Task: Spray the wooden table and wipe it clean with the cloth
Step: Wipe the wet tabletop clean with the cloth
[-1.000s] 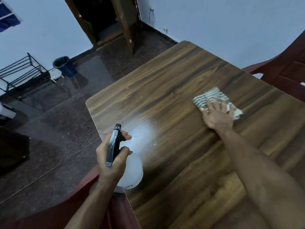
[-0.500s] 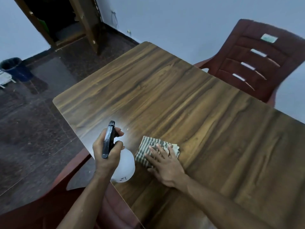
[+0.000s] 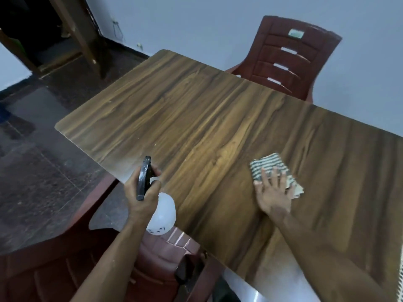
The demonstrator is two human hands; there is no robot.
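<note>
Head view: left hand [image 3: 142,194] was wrapped tight round the sprayer [image 3: 156,200], neck in the fist, black trigger head up, nozzle aimed toward 12 o'clock across the worktop [image 3: 196,118]. White tank hung at the near-left edge, at about 7 o'clock of the top, partly off it. Probably kept there so the next squirt needs no re-grab and the bottle stays out of the wiping path.

Right hand [image 3: 273,191] lay flat, fingers spread, palm pressing the striped cloth [image 3: 269,167] onto the wood at about 4 o'clock of the top. Not a pinch; an open-palm press, which suits sliding the cloth under load. Cloth looked folded, far half showing past the fingertips.

Pale sheen on the wood just ahead of the nozzle, could be spray or glare, can't tell.

Chair [image 3: 290,59] stood at the far edge, 1 o'clock, clear of both hands. Judging by this, wiping was the step in hand.
</note>
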